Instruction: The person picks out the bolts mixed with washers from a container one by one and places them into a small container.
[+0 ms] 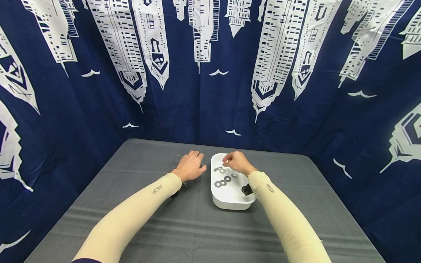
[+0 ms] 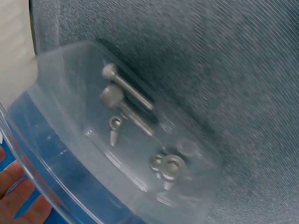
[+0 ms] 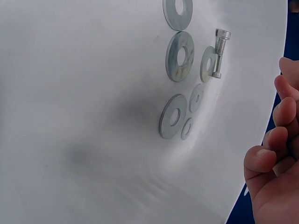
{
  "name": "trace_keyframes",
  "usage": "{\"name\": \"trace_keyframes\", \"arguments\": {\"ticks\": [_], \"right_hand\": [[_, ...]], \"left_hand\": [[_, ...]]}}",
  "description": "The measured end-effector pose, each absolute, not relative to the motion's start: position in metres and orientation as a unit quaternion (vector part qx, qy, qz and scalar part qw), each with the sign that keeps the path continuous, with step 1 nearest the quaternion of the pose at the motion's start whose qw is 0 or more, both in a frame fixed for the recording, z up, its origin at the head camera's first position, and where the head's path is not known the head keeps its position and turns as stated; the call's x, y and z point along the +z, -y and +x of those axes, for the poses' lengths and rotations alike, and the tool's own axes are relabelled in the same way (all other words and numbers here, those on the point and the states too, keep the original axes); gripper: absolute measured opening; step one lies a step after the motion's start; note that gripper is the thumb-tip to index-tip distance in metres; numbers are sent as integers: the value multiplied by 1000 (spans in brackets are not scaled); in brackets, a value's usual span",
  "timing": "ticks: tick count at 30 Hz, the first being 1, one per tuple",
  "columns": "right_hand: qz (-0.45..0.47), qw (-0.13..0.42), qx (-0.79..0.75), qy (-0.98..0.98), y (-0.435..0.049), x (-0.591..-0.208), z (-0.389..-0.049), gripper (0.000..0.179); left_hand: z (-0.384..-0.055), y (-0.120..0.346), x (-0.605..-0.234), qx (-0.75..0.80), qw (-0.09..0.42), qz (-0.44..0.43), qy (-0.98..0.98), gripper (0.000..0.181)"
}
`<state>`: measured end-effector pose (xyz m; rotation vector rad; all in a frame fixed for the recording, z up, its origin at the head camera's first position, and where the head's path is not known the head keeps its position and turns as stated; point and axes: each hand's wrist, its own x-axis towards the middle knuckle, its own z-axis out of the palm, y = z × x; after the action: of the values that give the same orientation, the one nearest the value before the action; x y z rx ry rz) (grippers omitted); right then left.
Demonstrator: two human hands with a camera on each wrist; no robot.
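My left hand (image 1: pixel 190 166) reaches over a clear plastic container (image 2: pixel 70 84) with its fingers spread and nothing held. Metal bolts and socket-head screws (image 2: pixel 133 114) lie inside that container in the left wrist view. To the right, my right hand (image 1: pixel 239 162) hovers over the far part of a white tray (image 1: pixel 231 205). Its fingers (image 3: pixel 285 112) bend loosely, and no object shows between them. On the tray floor lie several flat washers (image 3: pixel 179 56) of different sizes. Two small screws (image 3: pixel 222 44) lie against one of the washers.
A grey cloth-covered table (image 1: pixel 158 233) carries both containers side by side near its far edge. Beyond it hangs a dark blue curtain (image 1: pixel 184 109) with white building prints. A black wrist camera (image 1: pixel 246 190) overlaps the tray's right side.
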<state>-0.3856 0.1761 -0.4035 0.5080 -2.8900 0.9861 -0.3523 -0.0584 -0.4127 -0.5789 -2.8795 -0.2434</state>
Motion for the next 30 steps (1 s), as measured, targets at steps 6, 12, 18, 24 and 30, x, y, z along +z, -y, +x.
{"name": "trace_keyframes", "arguments": {"ticks": [6, 12, 18, 24, 30], "right_hand": [[144, 16, 328, 933, -181, -408, -386, 16], [148, 23, 328, 933, -184, -410, -386, 19], [142, 23, 320, 936, -186, -414, -389, 21], [139, 24, 307, 941, -184, -419, -392, 20], [131, 28, 302, 944, -184, -419, -391, 19]], "left_hand": [[-351, 46, -413, -90, 89, -199, 972, 55], [-352, 39, -414, -101, 91, -212, 968, 56], [-353, 33, -414, -96, 88, -223, 966, 55], [-354, 28, -418, -81, 90, -221, 968, 56], [-355, 23, -420, -73, 94, -224, 967, 57]]}}
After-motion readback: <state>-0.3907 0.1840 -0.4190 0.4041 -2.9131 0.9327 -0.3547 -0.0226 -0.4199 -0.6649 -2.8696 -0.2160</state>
